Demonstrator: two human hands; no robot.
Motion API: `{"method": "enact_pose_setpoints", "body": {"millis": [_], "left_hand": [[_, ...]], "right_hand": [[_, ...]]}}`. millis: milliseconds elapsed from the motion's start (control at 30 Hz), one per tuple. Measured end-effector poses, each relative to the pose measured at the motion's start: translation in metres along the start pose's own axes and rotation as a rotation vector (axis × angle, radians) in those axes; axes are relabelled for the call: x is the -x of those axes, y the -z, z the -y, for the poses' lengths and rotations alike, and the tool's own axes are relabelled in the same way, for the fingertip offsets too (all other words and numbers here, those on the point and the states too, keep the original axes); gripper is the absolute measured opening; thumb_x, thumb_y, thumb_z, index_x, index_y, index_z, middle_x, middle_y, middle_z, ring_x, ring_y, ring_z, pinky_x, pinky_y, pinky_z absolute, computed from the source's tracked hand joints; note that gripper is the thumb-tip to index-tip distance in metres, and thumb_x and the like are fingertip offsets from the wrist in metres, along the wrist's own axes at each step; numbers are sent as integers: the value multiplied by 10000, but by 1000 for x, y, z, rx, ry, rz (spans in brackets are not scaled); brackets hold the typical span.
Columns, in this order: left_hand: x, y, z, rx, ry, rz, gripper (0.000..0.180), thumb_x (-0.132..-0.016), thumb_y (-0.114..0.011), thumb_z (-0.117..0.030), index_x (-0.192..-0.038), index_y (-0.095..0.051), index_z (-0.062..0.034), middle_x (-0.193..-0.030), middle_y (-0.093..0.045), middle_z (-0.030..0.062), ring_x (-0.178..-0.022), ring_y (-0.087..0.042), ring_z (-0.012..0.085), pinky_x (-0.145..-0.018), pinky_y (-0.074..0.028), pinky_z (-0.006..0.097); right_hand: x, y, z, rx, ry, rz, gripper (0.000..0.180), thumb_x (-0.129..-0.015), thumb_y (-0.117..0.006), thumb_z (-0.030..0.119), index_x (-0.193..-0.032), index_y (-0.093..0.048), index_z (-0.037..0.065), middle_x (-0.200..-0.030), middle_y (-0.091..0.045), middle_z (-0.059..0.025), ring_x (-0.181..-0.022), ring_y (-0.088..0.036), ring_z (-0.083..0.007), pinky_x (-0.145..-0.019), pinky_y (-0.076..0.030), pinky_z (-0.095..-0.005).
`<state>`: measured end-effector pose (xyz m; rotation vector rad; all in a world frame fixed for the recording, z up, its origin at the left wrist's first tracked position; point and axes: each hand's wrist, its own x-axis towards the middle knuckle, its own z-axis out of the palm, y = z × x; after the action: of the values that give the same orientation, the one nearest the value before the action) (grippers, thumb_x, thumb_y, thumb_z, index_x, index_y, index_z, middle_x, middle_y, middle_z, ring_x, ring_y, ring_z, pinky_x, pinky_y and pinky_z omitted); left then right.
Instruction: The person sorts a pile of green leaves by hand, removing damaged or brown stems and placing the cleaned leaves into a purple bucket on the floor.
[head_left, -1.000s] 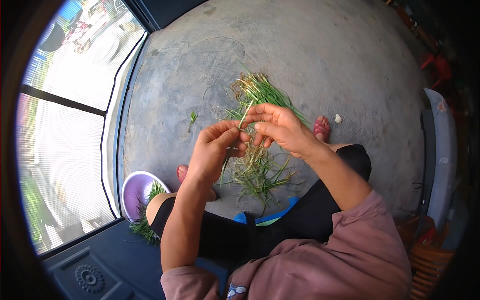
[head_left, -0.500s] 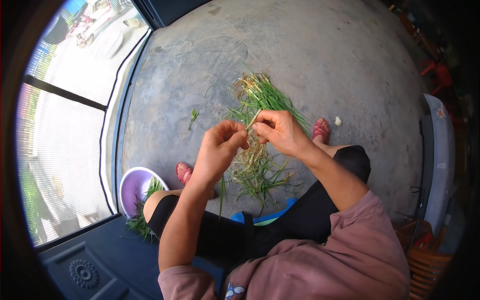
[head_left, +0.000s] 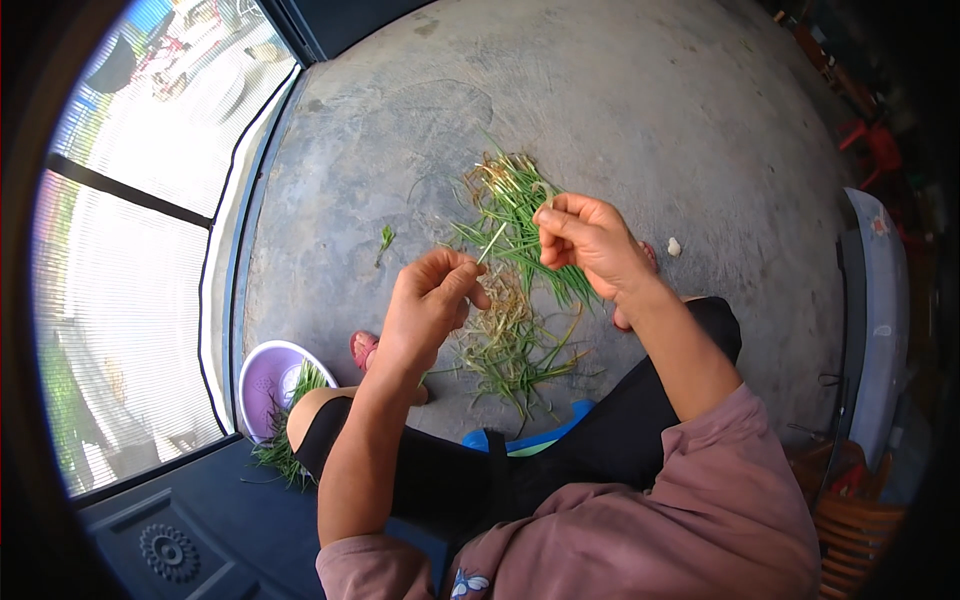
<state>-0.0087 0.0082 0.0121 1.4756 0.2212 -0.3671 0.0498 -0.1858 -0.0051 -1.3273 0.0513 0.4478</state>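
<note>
Between the closed fingertips of my left hand (head_left: 432,300) is a thin spring onion (head_left: 493,241), its pale end pointing up. My right hand (head_left: 592,248) is a short way off to the right, pinching what looks like a thin, pale peeled strip (head_left: 541,189). Beyond and beneath my hands, a pile of spring onions (head_left: 520,190) lies on the concrete floor, roots toward the far side. Nearer me is a loose heap of withered leaves and peelings (head_left: 515,345). Spring onion leaves (head_left: 282,458) hang over the rim of a purple basin (head_left: 258,385) by my left knee.
A small green sprig (head_left: 387,238) and a whitish lump (head_left: 674,246) lie on the floor. At left stands a screened door (head_left: 130,290) in a dark frame. Under my legs shows a blue plastic edge (head_left: 580,408). A wooden slatted seat (head_left: 855,535) is at lower right.
My hands have come apart: the right moved right and slightly up, away from the spring onion with a pale strip. My left hand kept the onion and shifted slightly.
</note>
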Motion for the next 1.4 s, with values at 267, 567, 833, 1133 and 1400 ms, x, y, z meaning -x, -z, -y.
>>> {"method": "enact_pose_setpoints", "body": {"millis": [267,567,833,1133,1400], "left_hand": [[0,-5,3,45,46,53,165,-864,-495,-187,-820,-534,-32,-612,-558,47,-447,-379,34,-406,-276,163],[1,-7,5,-59,14,74,144,-859,-500,-166,-815,-535,-34,-620,-565,38,-466,-414,38,-426,-315,163],[1,-7,2,-140,-35,86,137,-855,-502,-156,-819,-539,-29,-615,-567,39,-463,-416,41,-429,-323,165],[6,0,5,-130,-25,20,145,-847,-515,-170,-811,-537,-31,-609,-573,46,-455,-425,46,-411,-324,169],[3,-5,12,-192,-74,17,154,-847,-507,-155,-807,-532,-8,-621,-577,60,-478,-463,63,-442,-370,181]], "right_hand": [[11,-28,-19,-85,-255,247,152,-760,-632,183,-815,-567,57,-634,-544,10,-519,-535,-55,-483,-459,-186],[11,-28,-20,29,-145,210,133,-787,-606,171,-815,-571,46,-644,-541,7,-534,-514,-52,-489,-428,-182],[0,-12,-19,-110,-88,114,123,-805,-567,177,-758,-551,65,-598,-536,0,-498,-508,-63,-466,-426,-193],[3,-2,-4,-123,-59,-21,297,-841,-526,339,-689,-503,85,-601,-518,-13,-499,-507,-84,-467,-440,-226],[10,-23,-21,153,-74,237,250,-809,-594,261,-767,-536,21,-648,-541,-29,-569,-538,-79,-531,-473,-216]]}}
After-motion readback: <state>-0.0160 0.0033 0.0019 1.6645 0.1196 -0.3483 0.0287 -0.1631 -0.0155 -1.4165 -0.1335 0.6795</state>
